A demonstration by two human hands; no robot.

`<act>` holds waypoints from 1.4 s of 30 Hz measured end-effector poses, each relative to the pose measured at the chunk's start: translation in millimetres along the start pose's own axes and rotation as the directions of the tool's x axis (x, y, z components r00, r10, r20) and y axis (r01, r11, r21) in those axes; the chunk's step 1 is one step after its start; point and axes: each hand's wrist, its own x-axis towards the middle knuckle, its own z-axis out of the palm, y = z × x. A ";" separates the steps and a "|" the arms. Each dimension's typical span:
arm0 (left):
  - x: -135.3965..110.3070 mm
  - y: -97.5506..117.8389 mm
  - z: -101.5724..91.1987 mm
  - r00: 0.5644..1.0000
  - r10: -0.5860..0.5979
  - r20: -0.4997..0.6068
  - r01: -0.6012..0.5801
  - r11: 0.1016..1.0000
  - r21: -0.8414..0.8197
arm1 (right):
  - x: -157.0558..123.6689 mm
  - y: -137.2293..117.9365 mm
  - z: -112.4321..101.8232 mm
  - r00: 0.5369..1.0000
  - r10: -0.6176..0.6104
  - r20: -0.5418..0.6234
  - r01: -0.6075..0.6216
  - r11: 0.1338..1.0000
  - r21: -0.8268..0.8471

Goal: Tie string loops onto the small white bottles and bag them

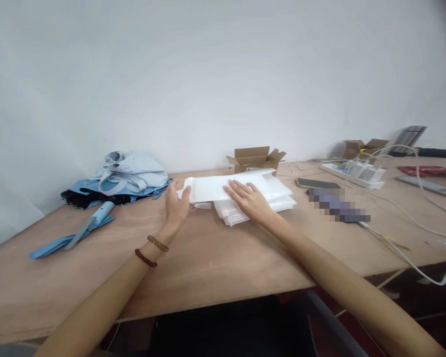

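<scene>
White padded envelope (211,189), overhanging a stack of mailers (227,213) near the far cardboard box (253,156), seems mid-handling, not yet clear: left hand (177,204) pinching its left end, right hand (251,201) open flat atop.

Pale wall (223,74) above a broad wooden desk (193,277), in soft light.
Smooth and bluish white across most of the view, with a faint slanting streak toward the left, and dimmer at the far upper right corner. Below, light brown board with visible grain, right up against the wall at the back, slightly bowed along the near edge. Beneath that edge, deep shadow; at the lower right, a dark reddish patch of floor (438,327) and a slanting grey bar (332,322), hard to identify. Lighting cool and even overall.
</scene>
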 end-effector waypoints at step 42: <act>27.3 -47.5 -32.4 0.833 0.037 0.552 -0.370 0.778 0.507 | -0.8 -0.6 -14.0 0.978 0.207 0.016 -0.204 0.949 0.241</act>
